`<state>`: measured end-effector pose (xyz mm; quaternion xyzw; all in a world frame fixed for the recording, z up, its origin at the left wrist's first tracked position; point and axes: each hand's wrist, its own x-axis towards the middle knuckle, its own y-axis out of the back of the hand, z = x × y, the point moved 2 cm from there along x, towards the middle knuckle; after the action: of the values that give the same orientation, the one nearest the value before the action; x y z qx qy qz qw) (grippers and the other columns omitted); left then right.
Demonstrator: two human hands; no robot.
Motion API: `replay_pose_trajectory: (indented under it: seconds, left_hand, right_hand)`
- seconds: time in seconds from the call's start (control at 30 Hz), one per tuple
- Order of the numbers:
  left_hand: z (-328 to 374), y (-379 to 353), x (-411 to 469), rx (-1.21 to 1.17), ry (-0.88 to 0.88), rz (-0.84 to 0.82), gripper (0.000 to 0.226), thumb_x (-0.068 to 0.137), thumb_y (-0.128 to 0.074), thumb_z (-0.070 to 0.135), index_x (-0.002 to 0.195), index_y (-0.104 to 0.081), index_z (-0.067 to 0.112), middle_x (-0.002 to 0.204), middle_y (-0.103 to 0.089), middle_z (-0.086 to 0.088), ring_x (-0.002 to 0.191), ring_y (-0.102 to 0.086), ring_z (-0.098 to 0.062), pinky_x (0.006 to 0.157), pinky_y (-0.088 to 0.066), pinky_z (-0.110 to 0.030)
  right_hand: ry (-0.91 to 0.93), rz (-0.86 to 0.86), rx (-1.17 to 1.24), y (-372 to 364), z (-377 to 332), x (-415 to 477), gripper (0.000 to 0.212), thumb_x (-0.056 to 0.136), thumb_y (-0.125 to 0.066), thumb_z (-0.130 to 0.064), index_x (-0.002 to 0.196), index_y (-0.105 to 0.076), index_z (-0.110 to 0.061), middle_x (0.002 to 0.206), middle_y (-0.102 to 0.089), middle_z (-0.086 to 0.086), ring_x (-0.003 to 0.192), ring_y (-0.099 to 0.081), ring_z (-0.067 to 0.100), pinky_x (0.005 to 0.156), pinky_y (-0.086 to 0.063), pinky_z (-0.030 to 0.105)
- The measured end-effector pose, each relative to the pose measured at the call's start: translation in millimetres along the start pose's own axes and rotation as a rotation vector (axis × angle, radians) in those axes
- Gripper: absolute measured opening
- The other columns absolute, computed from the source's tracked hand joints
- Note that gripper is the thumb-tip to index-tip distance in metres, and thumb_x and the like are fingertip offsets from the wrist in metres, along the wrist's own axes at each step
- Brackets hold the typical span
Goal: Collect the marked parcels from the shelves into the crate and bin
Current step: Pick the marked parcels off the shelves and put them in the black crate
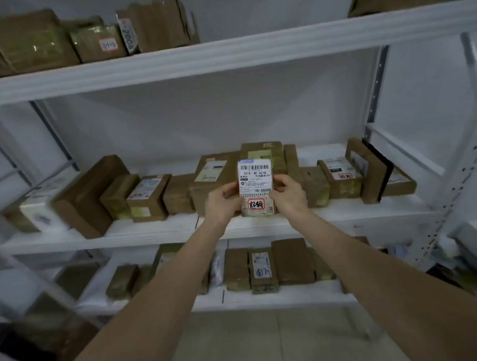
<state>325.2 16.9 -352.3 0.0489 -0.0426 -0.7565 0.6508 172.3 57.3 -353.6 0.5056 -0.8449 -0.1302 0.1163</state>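
Left hand (221,201) and right hand (288,195) gripped small brown parcel with white label and red-marked sticker (256,187), upright at white middle shelf (151,232) front edge. Risk: withdrawal likely dislodges neighbouring brown cardboard boxes (313,187).

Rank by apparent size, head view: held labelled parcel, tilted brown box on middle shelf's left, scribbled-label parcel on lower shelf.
1. tilted brown box
2. held labelled parcel and scribbled-label parcel: near alike; the held one is closer, so unranked.

Matt brown cardboard parcels (149,198), some bound in glossy clear tape, bear smooth white paper labels (255,176) on white painted metal shelves (345,215).
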Motion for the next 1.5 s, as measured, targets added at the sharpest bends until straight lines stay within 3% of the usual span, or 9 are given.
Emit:
replay_pose_trajectory:
  seconds: [0.1,0.27,0.37,0.47,0.57,0.73,0.97,1.33,1.5]
  left_hand:
    - [-41.3,13.4,-10.4,0.028,0.090,0.048,0.046,0.084,-0.063,-0.005,0.128,-0.058,0.005,0.119,-0.067,-0.011,0.104,-0.065,-0.027,0.083,-0.056,-0.047]
    - [-98.8,38.1,-35.6,0.088,0.251,0.118,0.054,0.085,-0.060,-0.009,0.135,-0.051,0.007,0.121,-0.065,-0.010,0.101,-0.064,-0.022,0.068,-0.056,-0.027]
    - [-136.4,57.4,-48.7,0.090,0.340,0.157,0.054,0.085,-0.060,-0.008,0.136,-0.050,0.006,0.123,-0.064,-0.009,0.107,-0.063,-0.027,0.084,-0.056,-0.042]
    - [-175.9,79.7,-64.5,0.067,0.426,0.187,0.050,0.084,-0.061,-0.007,0.132,-0.054,0.008,0.112,-0.067,-0.004,0.107,-0.063,-0.028,0.084,-0.056,-0.050]
    - [-207.8,100.0,-78.1,0.016,0.510,0.198,0.051,0.084,-0.064,-0.004,0.133,-0.052,0.008,0.117,-0.066,-0.010,0.106,-0.063,-0.030,0.081,-0.056,-0.045]
    - [-250.1,145.0,-93.3,-0.010,0.597,0.234,0.048,0.084,-0.064,-0.002,0.131,-0.055,0.008,0.116,-0.067,-0.011,0.104,-0.064,-0.027,0.076,-0.056,-0.038]
    - [-290.9,220.3,-114.6,-0.014,0.649,0.290,0.048,0.086,-0.062,0.000,0.132,-0.054,0.011,0.116,-0.066,-0.011,0.101,-0.065,-0.026,0.073,-0.056,-0.036]
    - [-333.2,386.1,-165.1,-0.040,0.714,0.516,0.045,0.086,-0.061,-0.001,0.129,-0.058,0.013,0.109,-0.069,-0.008,0.099,-0.067,-0.025,0.081,-0.058,-0.042]
    - [-348.9,449.5,-194.8,-0.032,0.734,0.622,0.047,0.086,-0.062,0.000,0.130,-0.058,0.014,0.107,-0.068,-0.003,0.095,-0.065,-0.020,0.079,-0.058,-0.038]
  right_hand:
    - [-0.062,-0.092,0.004,-29.5,32.7,-12.0,0.034,0.087,-0.063,-0.016,0.121,-0.061,-0.021,0.110,-0.068,-0.001,0.099,-0.063,0.018,0.089,-0.054,0.043]
    - [-0.122,-0.226,-0.056,-79.9,74.7,-36.0,0.026,0.089,-0.060,-0.015,0.110,-0.063,-0.031,0.106,-0.071,0.001,0.091,-0.067,0.019,0.083,-0.055,0.042]
    - [-0.144,-0.289,-0.094,-109.0,98.2,-55.7,0.031,0.089,-0.060,-0.014,0.119,-0.064,-0.022,0.116,-0.068,0.001,0.102,-0.064,0.020,0.088,-0.052,0.037]
    - [-0.172,-0.371,-0.119,-140.2,123.2,-75.6,0.034,0.088,-0.061,-0.011,0.121,-0.064,-0.018,0.120,-0.067,0.001,0.105,-0.064,0.020,0.087,-0.052,0.034]
    - [-0.202,-0.436,-0.168,-168.5,141.4,-92.5,0.035,0.088,-0.059,-0.009,0.121,-0.064,-0.018,0.118,-0.067,0.000,0.098,-0.063,0.016,0.080,-0.049,0.027]
    - [-0.274,-0.487,-0.204,-221.0,155.0,-117.5,0.037,0.086,-0.057,-0.004,0.116,-0.066,-0.023,0.111,-0.069,0.005,0.084,-0.061,0.017,0.074,-0.050,0.028]
    - [-0.262,-0.577,-0.301,-305.5,151.3,-154.7,0.042,0.089,-0.055,-0.008,0.128,-0.058,-0.022,0.123,-0.063,0.003,0.104,-0.062,0.022,0.078,-0.046,0.028]
    - [-0.208,-0.806,-0.333,-476.7,121.7,-232.9,0.029,0.085,-0.056,-0.011,0.103,-0.064,-0.032,0.103,-0.071,0.001,0.089,-0.066,0.020,0.081,-0.055,0.037]
    - [-0.157,-0.903,-0.364,-539.7,105.6,-271.8,0.029,0.086,-0.058,-0.015,0.111,-0.066,-0.027,0.102,-0.071,0.000,0.086,-0.066,0.017,0.071,-0.050,0.027]
